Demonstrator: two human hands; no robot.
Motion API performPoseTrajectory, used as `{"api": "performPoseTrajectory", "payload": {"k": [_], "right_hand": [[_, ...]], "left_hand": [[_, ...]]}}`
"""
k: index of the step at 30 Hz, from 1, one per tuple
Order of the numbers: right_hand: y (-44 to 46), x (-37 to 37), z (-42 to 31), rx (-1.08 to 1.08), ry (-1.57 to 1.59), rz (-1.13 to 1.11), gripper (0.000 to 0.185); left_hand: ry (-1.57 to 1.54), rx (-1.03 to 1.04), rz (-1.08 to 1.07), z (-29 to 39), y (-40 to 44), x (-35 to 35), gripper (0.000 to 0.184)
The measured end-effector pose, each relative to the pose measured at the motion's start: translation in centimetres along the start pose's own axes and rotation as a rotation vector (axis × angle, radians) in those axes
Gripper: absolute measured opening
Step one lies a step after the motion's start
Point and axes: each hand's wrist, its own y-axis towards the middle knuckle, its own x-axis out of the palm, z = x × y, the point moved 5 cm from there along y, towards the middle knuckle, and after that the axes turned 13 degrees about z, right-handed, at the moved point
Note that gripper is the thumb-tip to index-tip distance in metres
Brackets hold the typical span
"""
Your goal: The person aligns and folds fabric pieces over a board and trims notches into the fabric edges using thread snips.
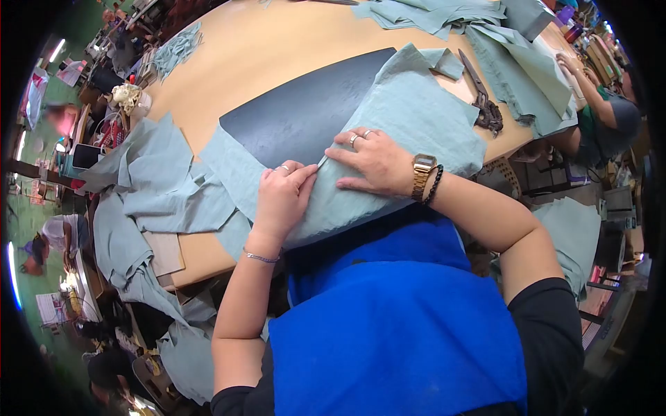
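Observation:
A pale green-blue cloth piece point(423, 104) lies at the table's near edge, partly over a dark flat sheet point(298, 104). My left hand point(283, 194) is closed, with thumb and finger pinching the cloth's edge. Just right of it, my right hand point(378, 161) rests palm down on the same cloth, fingers stretched out and apart. Its fingertips lie close to the pinched edge. Beyond the cloth to the right is a pair of dark scissors point(484, 100), handles towards me.
More cloth pieces point(156, 173) are heaped on the left and hang off the table point(208, 260). Further cloth stacks point(517, 76) lie at the back right, beside another person's arm point(590, 90). A small scrap pile point(177, 52) sits at the far left.

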Motion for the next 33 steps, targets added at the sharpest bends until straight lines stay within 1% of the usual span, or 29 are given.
{"api": "performPoseTrajectory", "payload": {"k": [3,5,6,8,12,15,18,24,27,30,33], "right_hand": [[0.2,-0.3,-0.7,-0.013,-0.059,-0.080,0.065],[0.4,-0.6,-1.4,0.011,-0.101,-0.156,0.067],[0.5,-0.7,-1.7,-0.008,-0.123,-0.141,0.067],[0.5,-0.9,-2.0,-0.047,-0.168,-0.112,0.069],[0.3,0.8,-1.9,-0.022,-0.026,-0.188,0.073],[0.6,0.7,-2.2,0.002,-0.009,-0.208,0.075],[1.2,-0.1,-3.0,0.010,-0.029,-0.256,0.076],[1.8,0.1,-3.6,0.007,-0.053,-0.279,0.080],[2.5,-0.2,-3.9,0.013,-0.050,-0.314,0.083],[3.1,-0.2,-4.2,0.014,-0.057,-0.361,0.086],[3.6,-0.2,-4.4,0.023,-0.049,-0.404,0.090]], "left_hand": [[0.072,0.098,0.009,0.2,-0.4,-0.2,0.017],[0.090,0.087,-0.010,0.1,-0.5,-0.5,0.017],[0.098,0.082,-0.018,0.2,-0.4,-0.7,0.018],[0.082,0.016,-0.078,-0.6,-0.3,-1.1,0.018],[0.112,-0.088,-0.190,-1.7,0.1,-2.5,0.015],[0.169,-0.025,-0.242,-2.2,0.3,-2.9,0.013],[0.203,0.090,-0.238,-2.6,0.3,-3.2,0.009],[0.258,0.271,-0.198,-3.7,-0.1,-4.1,0.014],[0.297,0.308,-0.174,-4.5,-0.6,-4.3,0.017],[0.261,0.324,-0.111,-5.1,-0.7,-4.7,0.023],[0.259,0.347,-0.075,-4.9,-0.7,-5.1,0.019]]}}
